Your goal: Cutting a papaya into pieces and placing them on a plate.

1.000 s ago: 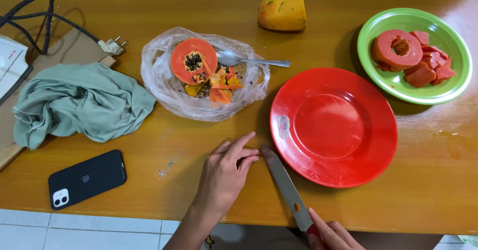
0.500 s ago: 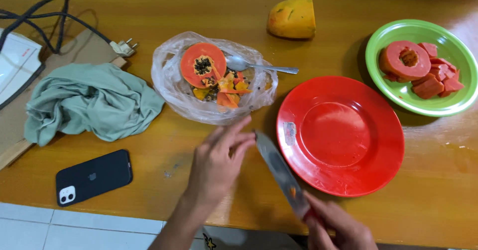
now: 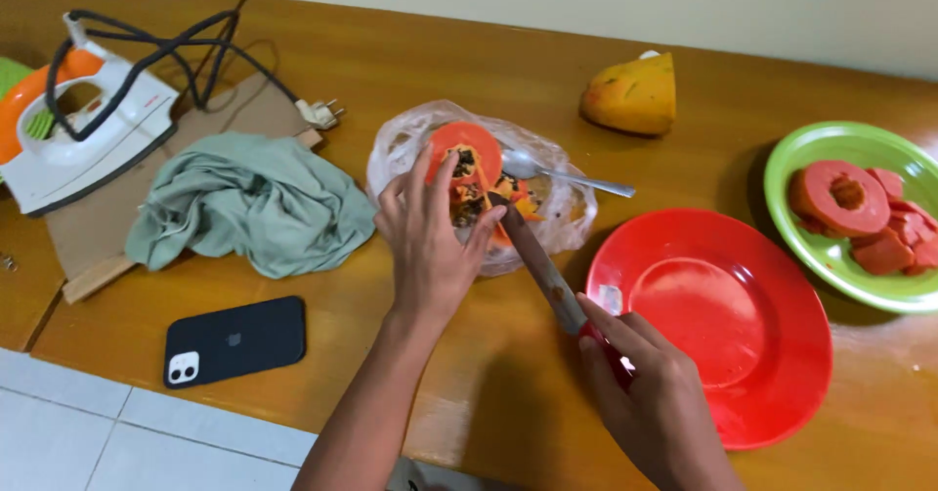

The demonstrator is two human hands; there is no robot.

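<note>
Both hands have risen toward twelve o'clock: left hand (image 3: 430, 247) spread open over the scrap bag (image 3: 567, 213), right hand (image 3: 650, 393) gripping the knife (image 3: 537, 266), scraping bits in.

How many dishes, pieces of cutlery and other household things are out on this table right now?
Plates: 2, red plate and green plate
Cutlery: 2, knife in the right hand, spoon
Plastic bags: 1, under the left hand
Irons: 1
Cloths: 1
Phones: 1
Total: 8

Left hand (image 3: 430, 242) over scrap bag (image 3: 562, 222), right hand (image 3: 650, 398) gripping knife (image 3: 537, 271)
</note>
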